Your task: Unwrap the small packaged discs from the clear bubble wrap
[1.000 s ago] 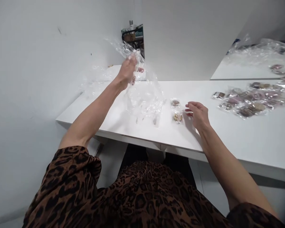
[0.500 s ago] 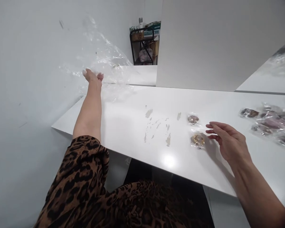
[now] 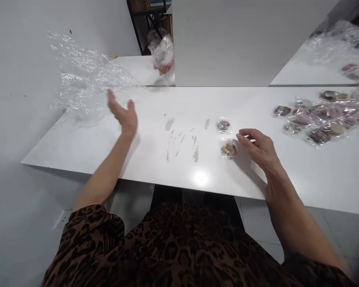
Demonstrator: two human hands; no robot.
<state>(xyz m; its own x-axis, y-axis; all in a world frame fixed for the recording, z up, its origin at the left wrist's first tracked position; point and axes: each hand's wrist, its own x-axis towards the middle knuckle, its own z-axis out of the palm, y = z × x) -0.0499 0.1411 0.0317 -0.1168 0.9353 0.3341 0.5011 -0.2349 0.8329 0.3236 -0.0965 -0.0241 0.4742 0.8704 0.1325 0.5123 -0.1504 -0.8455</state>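
Observation:
My left hand (image 3: 124,113) is raised over the left part of the white table (image 3: 143,151), its fingers apart and nothing in its grasp. Just beyond it, a large crumpled sheet or bag of clear plastic (image 3: 86,75) spreads against the wall. Over on the right, my right hand (image 3: 259,149) hovers with loosely curved fingers, holding nothing. Close to those fingertips lie two small clear packets: one with a round dark brown item (image 3: 223,126), the other with a gold-coloured item (image 3: 228,148).
Several similar clear packets (image 3: 320,115) lie heaped at the right. A tall white panel (image 3: 221,44) rises along the table's back edge. Through the gap beside it, another hand (image 3: 162,69) shows by crumpled plastic, with a black rack (image 3: 134,28) behind. Pale worn patches (image 3: 182,137) mark the tabletop.
My left hand has let go of the clear plastic and drawn back toward me. The right hand stays by the two packets. The view has tilted down, and another hand now shows in the gap.

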